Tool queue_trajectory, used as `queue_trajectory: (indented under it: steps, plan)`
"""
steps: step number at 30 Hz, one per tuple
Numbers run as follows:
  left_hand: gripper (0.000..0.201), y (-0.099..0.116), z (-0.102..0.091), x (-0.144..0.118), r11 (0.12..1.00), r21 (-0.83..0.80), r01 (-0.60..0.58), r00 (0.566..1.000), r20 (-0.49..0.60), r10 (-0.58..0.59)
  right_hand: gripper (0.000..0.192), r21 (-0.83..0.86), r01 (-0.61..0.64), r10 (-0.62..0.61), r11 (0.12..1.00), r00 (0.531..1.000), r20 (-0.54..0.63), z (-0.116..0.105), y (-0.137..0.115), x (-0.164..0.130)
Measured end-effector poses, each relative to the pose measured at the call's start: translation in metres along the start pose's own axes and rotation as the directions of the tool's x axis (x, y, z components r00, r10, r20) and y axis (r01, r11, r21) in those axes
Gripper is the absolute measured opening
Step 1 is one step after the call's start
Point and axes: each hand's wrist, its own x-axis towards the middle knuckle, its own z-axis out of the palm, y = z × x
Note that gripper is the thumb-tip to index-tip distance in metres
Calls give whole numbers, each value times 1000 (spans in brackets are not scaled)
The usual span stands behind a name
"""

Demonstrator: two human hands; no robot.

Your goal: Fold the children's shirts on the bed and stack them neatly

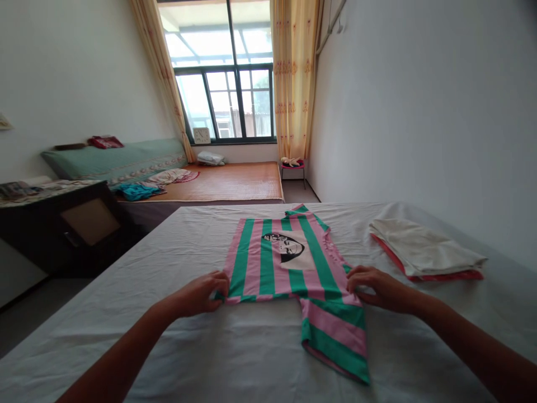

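On white sheet (251, 347), hands (201, 292) (377, 288) pinch face-printed striped shirt (289, 263).

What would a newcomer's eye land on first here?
The pink-and-green striped shirt lying flat mid-sheet, a face print on its front. Both hands pinch its near edge: left hand at the left corner, right hand by the sleeve. A folded white cloth with red trim lies to the right.

striped shirt (289, 263) flat on the bed sheet

pink and green vertical stripes, pale printed patch at the centre. partly folded: one side turned in, a sleeve trailing toward the near right. near edge pinched at both corners, lying mid-bed, smooth.
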Motion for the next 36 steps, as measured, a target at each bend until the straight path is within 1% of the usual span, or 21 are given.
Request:
queue_trajectory:
  steps: [3, 5, 6, 8, 9, 11, 12, 13, 14, 16, 17, 18, 19, 20, 22, 24, 26, 29, 32, 34, 36]
  plan:
    - [22, 5, -3, 2, 1000, 14, -1, 1000, 4, 1, 15, 26, 39, -41, 999, 996, 73, -5, -2, 9]
    - [19, 4, -10, 7, 1000, -28, -13, 1000, 7, 13, 16, 88, 46, -55, 995, 993, 108, -9, -4, 20]
    - [17, 2, -15, 12, 998, -68, -14, 1000, 3, 14, 19, 136, 26, -41, 990, 993, 110, -11, -4, 27]
    - [13, -7, -23, 27, 984, -180, 4, 1000, -16, -7, 24, 238, -33, 15, 971, 997, 81, -14, 2, 46]
    - [13, -14, -27, 38, 968, -249, 22, 998, -44, -34, 27, 282, -64, 53, 957, 998, 45, -15, 8, 57]
    - [19, -32, -29, 64, 917, -394, 68, 977, -159, -141, 28, 339, -138, 173, 930, 982, -75, -15, 27, 83]
    - [25, -42, -28, 77, 880, -465, 96, 945, -235, -227, 27, 349, -197, 263, 916, 953, -151, -13, 39, 96]
    - [31, -53, -24, 90, 838, -530, 127, 894, -304, -328, 25, 345, -273, 362, 898, 904, -226, -10, 52, 108]
    - [39, -63, -19, 101, 790, -591, 162, 830, -351, -433, 24, 333, -363, 461, 870, 838, -292, -6, 66, 119]
    - [56, -81, -7, 116, 688, -691, 222, 703, -375, -604, 24, 308, -517, 602, 799, 699, -386, 3, 91, 131]
    - [64, -87, -1, 119, 649, -722, 239, 665, -366, -651, 25, 316, -550, 634, 773, 657, -408, 8, 101, 132]
    - [70, -92, 3, 120, 628, -738, 248, 651, -353, -672, 27, 346, -549, 649, 761, 643, -407, 13, 109, 131]
    - [75, -95, 7, 119, 626, -738, 253, 660, -341, -669, 31, 397, -519, 650, 757, 655, -385, 17, 114, 128]
    - [77, -95, 9, 117, 640, -726, 252, 684, -334, -648, 37, 451, -473, 639, 757, 683, -355, 20, 116, 123]
    - [76, -93, 8, 112, 699, -678, 227, 750, -336, -569, 50, 520, -381, 584, 764, 751, -308, 23, 115, 113]
    - [67, -89, 6, 109, 773, -607, 184, 806, -357, -472, 57, 521, -325, 525, 789, 798, -297, 22, 110, 105]
    - [51, -88, 3, 108, 830, -533, 167, 829, -380, -410, 50, 509, -298, 485, 808, 827, -285, 18, 107, 100]
    - [34, -93, 2, 109, 862, -449, 234, 823, -380, -422, 39, 456, -341, 481, 822, 844, -237, 14, 110, 96]
    - [29, -101, 3, 108, 888, -331, 318, 826, -364, -431, 35, 297, -418, 487, 858, 846, -217, 12, 118, 93]
    - [30, -101, 4, 109, 904, -183, 387, 797, -427, -428, 37, 178, -418, 453, 891, 842, -292, 12, 120, 93]
    - [32, -92, 5, 113, 908, -13, 419, 766, -532, -361, 41, 24, -387, 361, 922, 833, -419, 12, 116, 96]
